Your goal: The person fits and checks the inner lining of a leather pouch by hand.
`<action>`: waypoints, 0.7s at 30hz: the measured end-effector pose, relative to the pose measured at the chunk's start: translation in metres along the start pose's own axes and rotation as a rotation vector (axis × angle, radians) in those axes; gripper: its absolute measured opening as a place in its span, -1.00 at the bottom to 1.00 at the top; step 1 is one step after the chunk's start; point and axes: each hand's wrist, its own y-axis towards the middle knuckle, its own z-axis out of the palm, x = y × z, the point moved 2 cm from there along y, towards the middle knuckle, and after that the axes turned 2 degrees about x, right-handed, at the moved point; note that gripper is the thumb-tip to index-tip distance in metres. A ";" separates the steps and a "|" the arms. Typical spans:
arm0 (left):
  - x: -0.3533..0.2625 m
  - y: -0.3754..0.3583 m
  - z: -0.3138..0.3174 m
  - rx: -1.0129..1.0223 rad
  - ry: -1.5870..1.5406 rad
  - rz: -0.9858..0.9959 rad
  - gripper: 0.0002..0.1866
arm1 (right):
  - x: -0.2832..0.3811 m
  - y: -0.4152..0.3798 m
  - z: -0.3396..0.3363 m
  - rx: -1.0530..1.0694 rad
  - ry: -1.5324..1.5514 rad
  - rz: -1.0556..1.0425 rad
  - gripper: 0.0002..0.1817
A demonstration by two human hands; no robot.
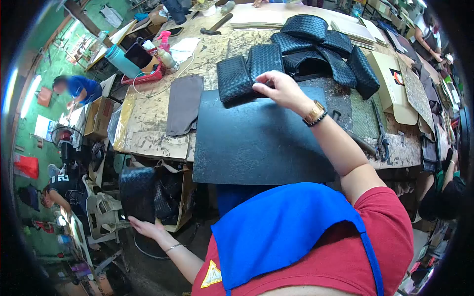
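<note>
So your right hand point(280, 91) is up at the bench, thumb and fingers closed on the edge of a black woven piece point(234, 79), right around the far edge of the dark board point(256, 140). Another woven piece point(265, 60) sits just beside it, and there's a loose pile of woven pieces point(305, 28) a bit further over to the right. Your left hand point(148, 229) is down off the bench, fingers at the bottom edge of a dark woven panel point(138, 192), next to an open carton point(186, 197) with more dark woven stuff in it. Looks like you've got hold of that panel, but I can't tell how firmly. The brown cloth point(184, 104) lies left of the board, and the hammer point(217, 24) is way over on the far side.
</note>
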 end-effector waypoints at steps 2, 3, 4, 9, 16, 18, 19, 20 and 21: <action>0.041 0.016 -0.036 -0.126 0.004 -0.077 -0.27 | -0.011 0.014 0.005 -0.060 -0.306 0.036 -0.50; 0.057 0.022 -0.048 -0.184 0.000 -0.135 -0.27 | -0.008 0.018 0.009 -0.045 -0.385 0.066 -0.49; 0.064 0.020 -0.053 -0.237 0.051 -0.129 -0.29 | -0.004 0.022 0.015 -0.032 -0.464 0.099 -0.47; 0.022 -0.010 -0.019 -0.120 0.553 0.423 -0.46 | 0.028 0.022 0.031 -0.364 -0.406 -0.257 -0.51; -0.123 -0.124 0.115 0.799 0.571 1.305 -0.76 | 0.146 -0.053 0.062 0.401 0.375 -0.465 -0.62; -0.122 -0.137 0.140 0.928 0.486 1.404 -0.74 | 0.144 -0.061 0.065 0.425 0.318 -0.472 -0.65; -0.118 -0.142 0.150 0.967 0.431 1.427 -0.71 | 0.138 -0.064 0.066 0.403 0.297 -0.464 -0.67; -0.117 -0.145 0.157 0.971 0.423 1.439 -0.67 | 0.133 -0.066 0.064 0.424 0.356 -0.384 -0.69; -0.117 -0.148 0.161 0.978 0.439 1.445 -0.66 | 0.127 -0.068 0.061 0.438 0.413 -0.300 -0.71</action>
